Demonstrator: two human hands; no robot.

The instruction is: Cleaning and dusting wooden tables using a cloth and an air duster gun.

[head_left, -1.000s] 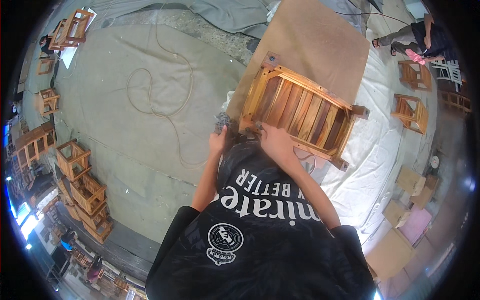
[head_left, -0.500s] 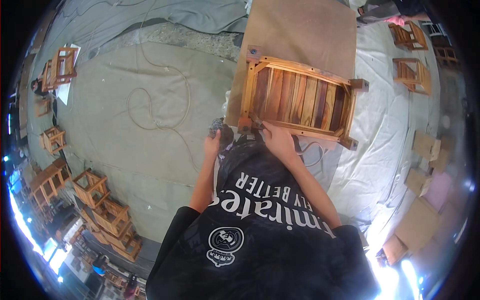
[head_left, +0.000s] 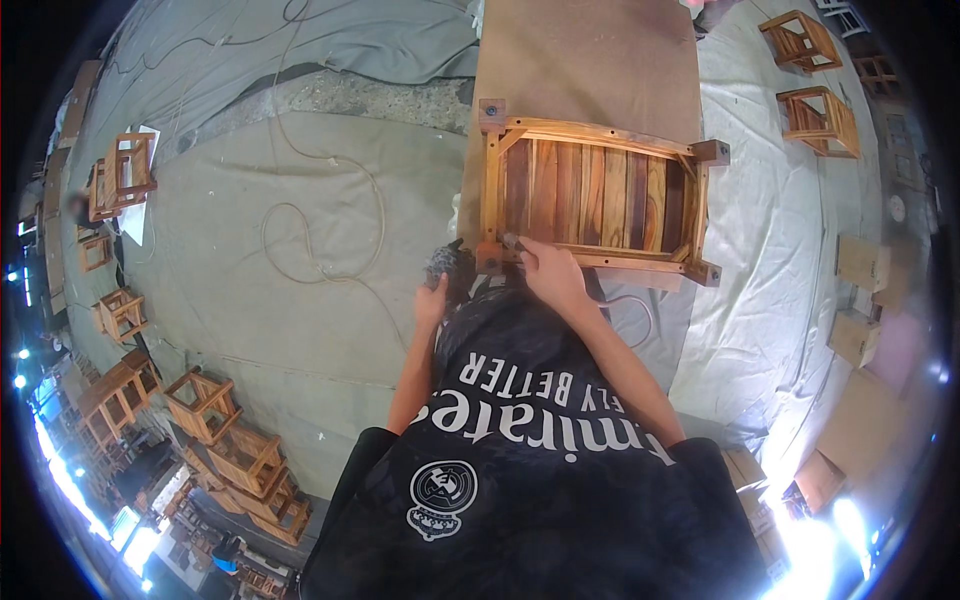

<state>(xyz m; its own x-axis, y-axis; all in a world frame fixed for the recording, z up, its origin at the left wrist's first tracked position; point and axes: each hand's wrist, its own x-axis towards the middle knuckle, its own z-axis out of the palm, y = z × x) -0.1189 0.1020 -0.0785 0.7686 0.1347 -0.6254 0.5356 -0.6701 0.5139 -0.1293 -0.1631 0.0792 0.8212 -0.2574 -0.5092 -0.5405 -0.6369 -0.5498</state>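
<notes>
An upturned wooden stool or small table, with a slatted underside and short square legs, lies before me. My right hand is closed on a small dark tool, its kind hard to make out, at the near left inner corner of the frame. That corner's reddish-brown leg stands just left of the tool. Left of the leg, my left hand is closed round a crumpled grey rag, apart from the wood.
A brown board lies under the upturned piece. A thin hose loops over the grey floor sheet at left. Wooden stools stand at lower left, others at far right, with cardboard boxes below them.
The whole view has shifted slightly. My right hand has drawn the tool a little back from the inner corner. My left hand still holds the rag beside the leg.
</notes>
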